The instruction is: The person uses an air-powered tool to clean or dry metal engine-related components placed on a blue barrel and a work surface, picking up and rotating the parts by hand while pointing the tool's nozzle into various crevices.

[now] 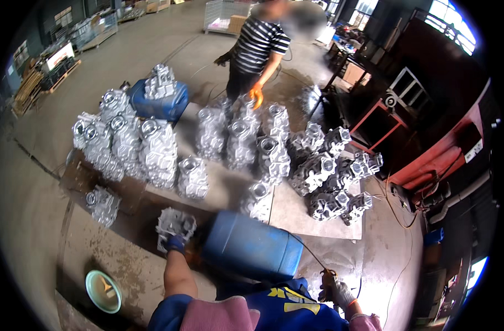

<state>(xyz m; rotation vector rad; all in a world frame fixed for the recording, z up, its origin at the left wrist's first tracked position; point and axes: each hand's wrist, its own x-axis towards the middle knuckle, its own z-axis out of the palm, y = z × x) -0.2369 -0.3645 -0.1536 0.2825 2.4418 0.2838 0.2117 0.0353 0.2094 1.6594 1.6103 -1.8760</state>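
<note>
My left hand (176, 243), in a blue glove, grips the near edge of a silver metal casting (176, 222) left of a blue plastic drum. The casting is hollow, with its open side up; the fingertips are partly hidden by it. At the lower right, my right hand (336, 291) wears a grey glove and is closed round a blow gun (328, 274). Its long thin nozzle points up and left over the blue drum (251, 243), which lies on its side before me. Another casting (103, 206) stands alone at the left.
Several castings (159, 151) stand in stacks ahead, and more castings (318, 171) lie to the right. Beyond them a person (257, 49) in an orange glove touches a casting. A second blue drum (172, 102) carries one casting. A green basin (104, 291) sits at lower left; a cable (409, 259) trails at right.
</note>
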